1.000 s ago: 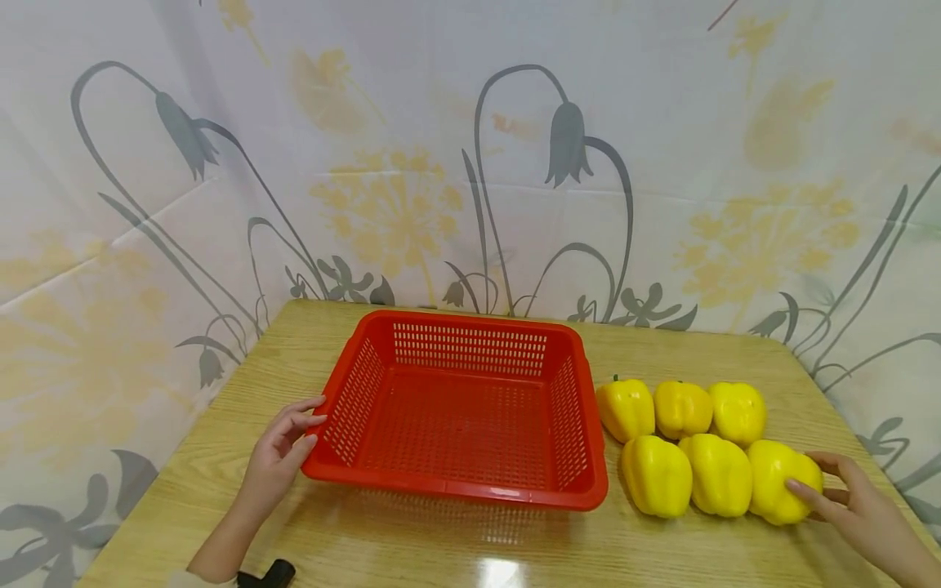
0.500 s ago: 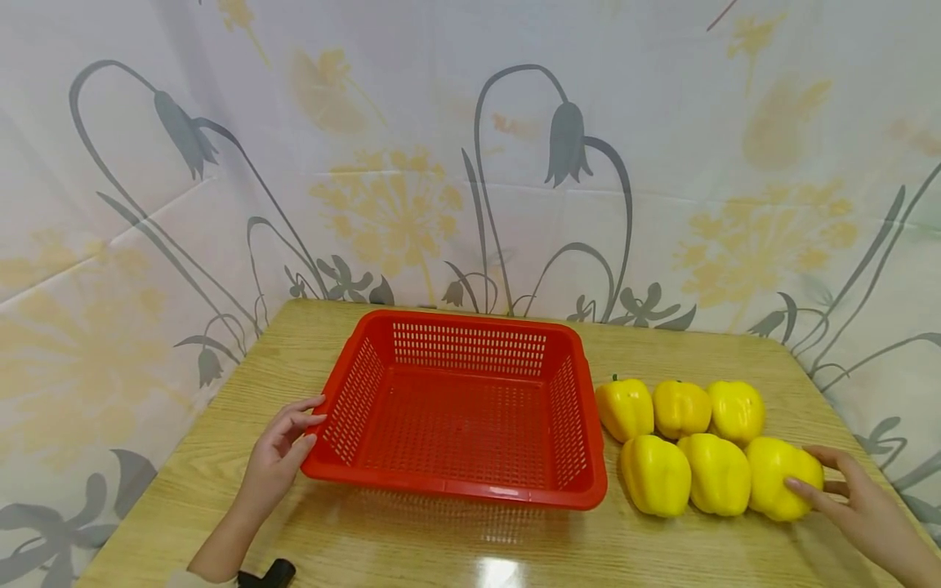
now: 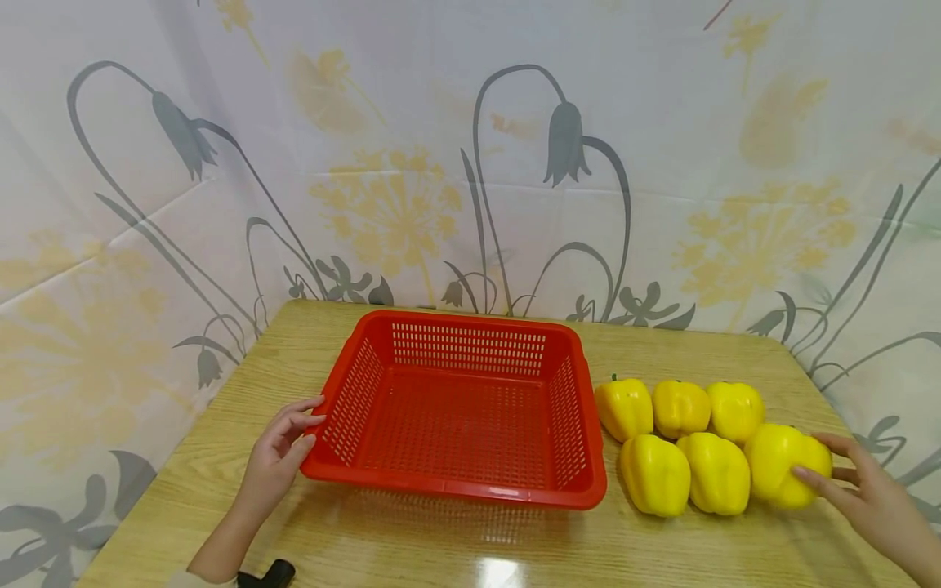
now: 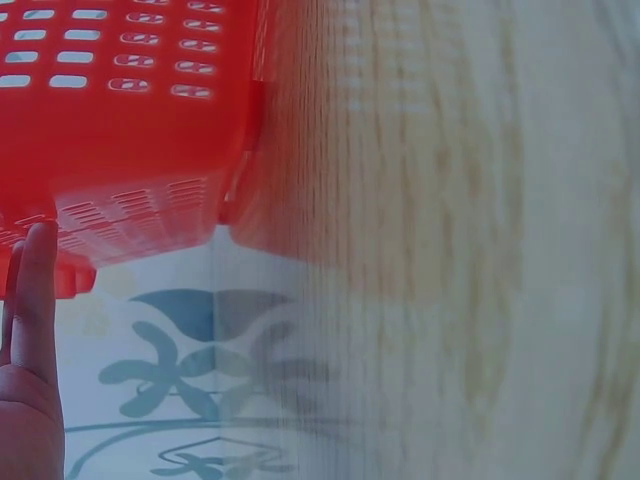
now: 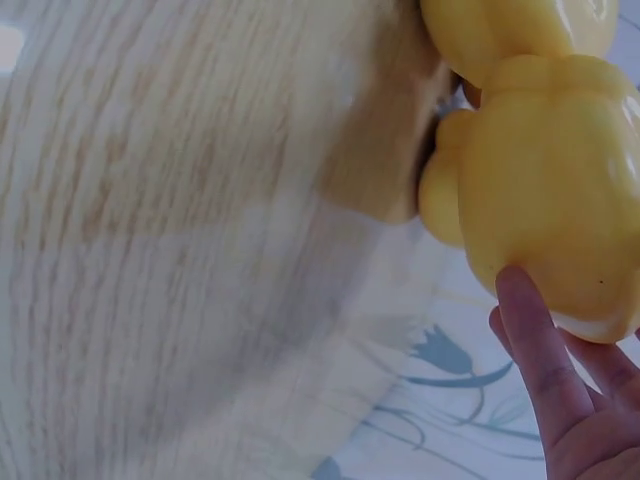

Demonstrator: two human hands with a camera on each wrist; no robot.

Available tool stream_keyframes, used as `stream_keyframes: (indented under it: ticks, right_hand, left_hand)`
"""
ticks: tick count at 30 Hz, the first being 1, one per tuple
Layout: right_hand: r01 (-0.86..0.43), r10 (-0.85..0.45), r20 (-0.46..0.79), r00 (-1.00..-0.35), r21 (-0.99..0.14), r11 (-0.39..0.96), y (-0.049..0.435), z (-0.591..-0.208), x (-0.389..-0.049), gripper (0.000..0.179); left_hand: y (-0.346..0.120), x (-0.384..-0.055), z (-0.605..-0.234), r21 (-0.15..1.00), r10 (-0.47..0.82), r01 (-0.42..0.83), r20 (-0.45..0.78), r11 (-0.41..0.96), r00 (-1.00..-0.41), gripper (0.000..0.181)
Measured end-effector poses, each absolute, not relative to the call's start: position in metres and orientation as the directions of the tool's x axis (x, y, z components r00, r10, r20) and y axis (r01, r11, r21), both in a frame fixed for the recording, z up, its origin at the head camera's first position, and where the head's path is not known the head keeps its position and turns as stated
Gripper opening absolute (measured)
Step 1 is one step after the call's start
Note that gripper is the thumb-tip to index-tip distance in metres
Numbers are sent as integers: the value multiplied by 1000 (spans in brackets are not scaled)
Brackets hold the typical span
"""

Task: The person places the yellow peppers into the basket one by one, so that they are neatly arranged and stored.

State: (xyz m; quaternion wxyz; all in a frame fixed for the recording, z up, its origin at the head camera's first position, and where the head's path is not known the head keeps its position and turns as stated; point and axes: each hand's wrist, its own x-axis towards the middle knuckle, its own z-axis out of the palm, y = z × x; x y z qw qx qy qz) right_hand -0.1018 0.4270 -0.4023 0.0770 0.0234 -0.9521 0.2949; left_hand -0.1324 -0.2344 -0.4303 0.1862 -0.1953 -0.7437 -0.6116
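A red plastic basket point(image 3: 459, 490) with slotted walls stands on the table. My left hand point(image 3: 278, 449) holds its left rim, thumb nearer me than the fingers; the left wrist view shows straight fingers point(image 4: 36, 290) against the basket's outer side. Yellow bell peppers lie in two rows to the basket's right. My right hand point(image 3: 871, 494) grips the front row's rightmost bell pepper point(image 3: 782, 465) between thumb and fingers. In the right wrist view this bell pepper point(image 5: 550, 180) appears raised off the wood, with others behind it.
Two bell peppers, one point(image 3: 656, 476) near the basket's right wall and another point(image 3: 715, 474) beside it, fill the front row. Behind is a row of three, its middle pepper point(image 3: 682, 408) darker. Flower-printed cloth point(image 3: 412, 163) encloses the table point(image 3: 412, 547). A black object point(image 3: 268, 574) lies by my left wrist.
My right hand has risen with the bell pepper, moving it slightly up and right, away from its neighbour in the front row. My left hand and the basket stay put.
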Motion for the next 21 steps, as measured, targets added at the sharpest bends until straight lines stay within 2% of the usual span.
stream_keyframes:
  ticks: [9,21]
  right_hand:
    - [-45,29,132,-991,-525,850,423,-390,-104,60]
    - [-93,31,223,-974,-523,847,419,-384,-105,59]
  left_hand:
    - [-234,-132,-430,834,61,518,516,192,-854,17]
    - [-233,-133,-430,830,60,528,527,178,-848,18]
